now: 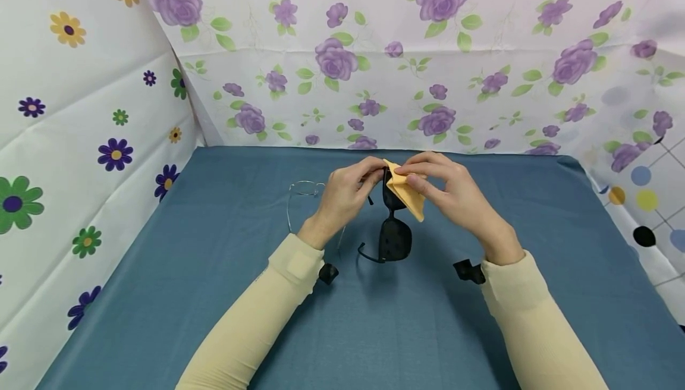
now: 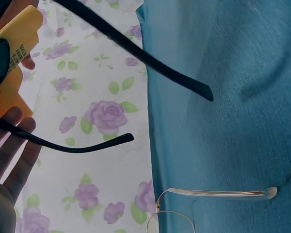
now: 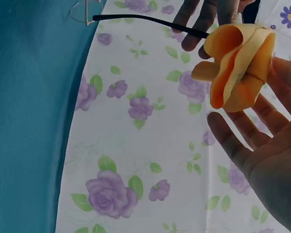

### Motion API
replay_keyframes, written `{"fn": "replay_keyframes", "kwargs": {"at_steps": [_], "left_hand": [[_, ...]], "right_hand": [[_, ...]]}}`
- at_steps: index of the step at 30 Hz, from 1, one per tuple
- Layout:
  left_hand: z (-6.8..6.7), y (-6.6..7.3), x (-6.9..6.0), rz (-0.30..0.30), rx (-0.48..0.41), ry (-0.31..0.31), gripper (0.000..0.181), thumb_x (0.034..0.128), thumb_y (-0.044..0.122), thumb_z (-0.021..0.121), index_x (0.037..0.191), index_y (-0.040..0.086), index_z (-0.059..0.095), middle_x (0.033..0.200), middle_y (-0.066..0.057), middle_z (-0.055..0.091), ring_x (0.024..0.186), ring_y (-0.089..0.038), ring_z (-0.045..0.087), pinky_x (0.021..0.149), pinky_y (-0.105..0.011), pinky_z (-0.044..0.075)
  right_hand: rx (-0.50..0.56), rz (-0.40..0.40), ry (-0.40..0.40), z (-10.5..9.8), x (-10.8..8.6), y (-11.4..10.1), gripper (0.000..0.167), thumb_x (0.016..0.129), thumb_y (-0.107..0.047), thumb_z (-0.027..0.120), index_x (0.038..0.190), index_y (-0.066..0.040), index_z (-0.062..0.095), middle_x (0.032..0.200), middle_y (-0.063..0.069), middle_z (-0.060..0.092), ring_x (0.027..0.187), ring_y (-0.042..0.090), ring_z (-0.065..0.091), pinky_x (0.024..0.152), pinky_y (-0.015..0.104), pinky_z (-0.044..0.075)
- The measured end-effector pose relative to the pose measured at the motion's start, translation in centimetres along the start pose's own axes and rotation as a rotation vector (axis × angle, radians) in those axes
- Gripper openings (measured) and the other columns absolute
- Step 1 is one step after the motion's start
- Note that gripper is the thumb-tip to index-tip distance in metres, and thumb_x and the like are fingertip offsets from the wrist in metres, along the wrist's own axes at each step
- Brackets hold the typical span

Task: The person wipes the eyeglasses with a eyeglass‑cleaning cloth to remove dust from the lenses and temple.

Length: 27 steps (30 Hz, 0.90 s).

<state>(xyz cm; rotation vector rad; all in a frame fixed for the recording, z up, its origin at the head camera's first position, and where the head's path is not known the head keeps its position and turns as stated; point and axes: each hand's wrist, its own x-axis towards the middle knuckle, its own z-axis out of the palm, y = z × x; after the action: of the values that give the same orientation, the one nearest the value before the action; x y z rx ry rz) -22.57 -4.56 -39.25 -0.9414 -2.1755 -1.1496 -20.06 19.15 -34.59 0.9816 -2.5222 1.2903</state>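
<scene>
Black sunglasses hang on end above the table, one lens below the other, temples unfolded. At their upper end my left hand pinches the frame near a hinge. My right hand pinches a folded yellow cloth against the upper lens, covering part of it. In the right wrist view the cloth is bunched between thumb and fingers. The left wrist view shows one dark temple beside my left fingers, and printed marks on the cloth.
Thin metal-framed eyeglasses stand on the blue tablecloth behind my left hand, partly hidden by it. A white curtain with purple flowers rises at the table's back edge. Another flowered sheet hangs on the left.
</scene>
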Motion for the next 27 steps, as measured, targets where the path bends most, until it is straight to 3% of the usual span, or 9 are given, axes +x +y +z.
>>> {"fn": "replay_keyframes", "kwargs": {"at_steps": [6, 10, 15, 20, 27], "left_hand": [[0.0, 0.0, 0.0, -0.001, -0.008, -0.003, 0.016, 0.1062, 0.011, 0.061, 0.118, 0.007, 0.071, 0.101, -0.006, 0.074, 0.072, -0.012, 0.064, 0.068, -0.027, 0.052], [0.0, 0.1, 0.0, 0.001, -0.013, -0.012, 0.016, 0.1059, 0.010, 0.061, 0.118, 0.005, 0.070, 0.103, -0.007, 0.075, 0.083, -0.016, 0.071, 0.075, -0.025, 0.057], [-0.1, 0.2, 0.0, -0.003, -0.012, -0.012, 0.016, 0.1055, 0.009, 0.062, 0.118, 0.004, 0.070, 0.105, -0.009, 0.076, 0.091, -0.017, 0.074, 0.080, -0.025, 0.059], [-0.2, 0.1, 0.0, -0.011, -0.018, -0.010, 0.016, 0.1055, 0.009, 0.062, 0.117, 0.004, 0.071, 0.105, -0.009, 0.076, 0.092, -0.018, 0.075, 0.081, -0.026, 0.059], [-0.2, 0.1, 0.0, -0.010, -0.023, -0.015, 0.015, 0.1058, 0.010, 0.061, 0.117, 0.005, 0.071, 0.106, -0.008, 0.076, 0.093, -0.017, 0.075, 0.082, -0.026, 0.059]], "right_hand": [[-0.012, -0.030, 0.045, 0.3, 0.1, 0.1, 0.025, 0.101, -0.009, 0.070, 0.124, -0.011, 0.077, 0.127, 0.006, 0.065, 0.119, 0.025, 0.059, 0.096, 0.052, 0.049], [-0.062, -0.058, 0.162, 0.5, 0.4, 0.1, 0.018, 0.102, -0.007, 0.068, 0.116, -0.006, 0.078, 0.124, 0.009, 0.067, 0.119, 0.027, 0.059, 0.093, 0.049, 0.050], [-0.121, 0.008, 0.286, 0.2, 0.5, -0.2, 0.016, 0.104, -0.010, 0.066, 0.115, -0.002, 0.074, 0.116, 0.013, 0.070, 0.106, 0.027, 0.062, 0.088, 0.048, 0.054], [-0.132, 0.063, 0.312, -0.4, 0.4, -0.2, 0.014, 0.104, -0.009, 0.064, 0.111, 0.001, 0.072, 0.107, 0.016, 0.071, 0.096, 0.027, 0.063, 0.087, 0.050, 0.055], [-0.146, 0.062, 0.292, -0.8, 0.4, 0.3, 0.013, 0.104, -0.008, 0.062, 0.111, 0.000, 0.071, 0.105, 0.014, 0.070, 0.093, 0.024, 0.062, 0.085, 0.039, 0.050]]}}
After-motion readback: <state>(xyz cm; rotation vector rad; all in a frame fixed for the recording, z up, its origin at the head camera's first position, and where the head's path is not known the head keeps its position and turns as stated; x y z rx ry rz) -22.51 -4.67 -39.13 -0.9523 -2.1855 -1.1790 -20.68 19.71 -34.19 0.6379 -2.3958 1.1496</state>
